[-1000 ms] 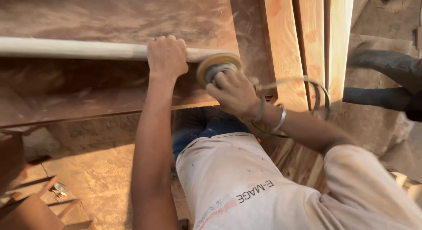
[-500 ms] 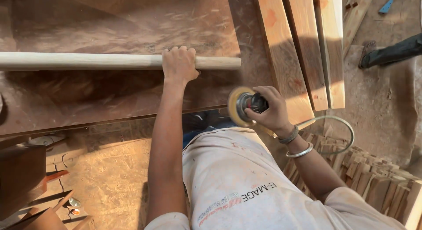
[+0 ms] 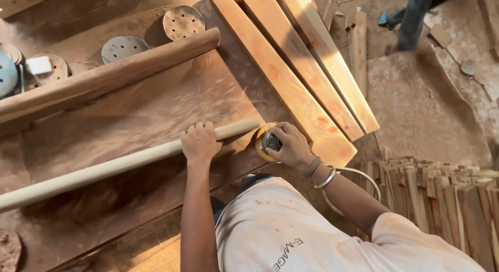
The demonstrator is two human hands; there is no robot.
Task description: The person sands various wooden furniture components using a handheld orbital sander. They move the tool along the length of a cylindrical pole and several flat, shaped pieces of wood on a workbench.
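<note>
A long pale round wooden pole (image 3: pixel 114 165) lies across a dusty brown workbench (image 3: pixel 156 100). My left hand (image 3: pixel 199 142) grips the pole near its right end. My right hand (image 3: pixel 290 145) holds a small disc sander (image 3: pixel 266 142) with a yellow pad, which sits against the pole's right end. Two bangles circle my right wrist, and a pale hose (image 3: pixel 358 181) loops away from the tool behind my arm.
A thicker brown beam (image 3: pixel 104 77) lies behind the pole. Several round sanding discs (image 3: pixel 183 21) rest at the bench's back. Orange planks (image 3: pixel 296 69) lean at the right. A stack of short wood slats (image 3: pixel 447 194) stands at lower right. Another person's leg (image 3: pixel 416 14) shows at top right.
The view has swung, so the pole now slants up to the right. My right hand has brought the sander from beside the bench up to the pole's end. My left hand keeps its grip.
</note>
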